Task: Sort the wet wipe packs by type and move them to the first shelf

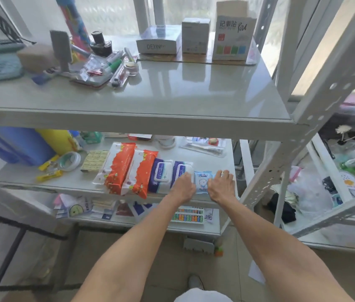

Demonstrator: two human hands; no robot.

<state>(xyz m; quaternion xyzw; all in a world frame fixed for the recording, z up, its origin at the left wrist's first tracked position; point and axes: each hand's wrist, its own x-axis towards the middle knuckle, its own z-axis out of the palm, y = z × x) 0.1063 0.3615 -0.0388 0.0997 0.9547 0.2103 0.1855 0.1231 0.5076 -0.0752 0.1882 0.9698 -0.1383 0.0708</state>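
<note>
Pressing my left hand (184, 186) and right hand (221, 185) flat beside the small blue pack (201, 182), I am holding nothing; it is lying between them, pointing away from me.

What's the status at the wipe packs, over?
Both hands flank the light blue wipe pack: left hand, right hand. Orange and purple packs lined up alongside. Nothing blocking.

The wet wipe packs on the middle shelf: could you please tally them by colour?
Orange wet wipe packs: 2
Purple wet wipe packs: 2
Light blue wet wipe pack, between both hands: 1
Total: 5
</note>
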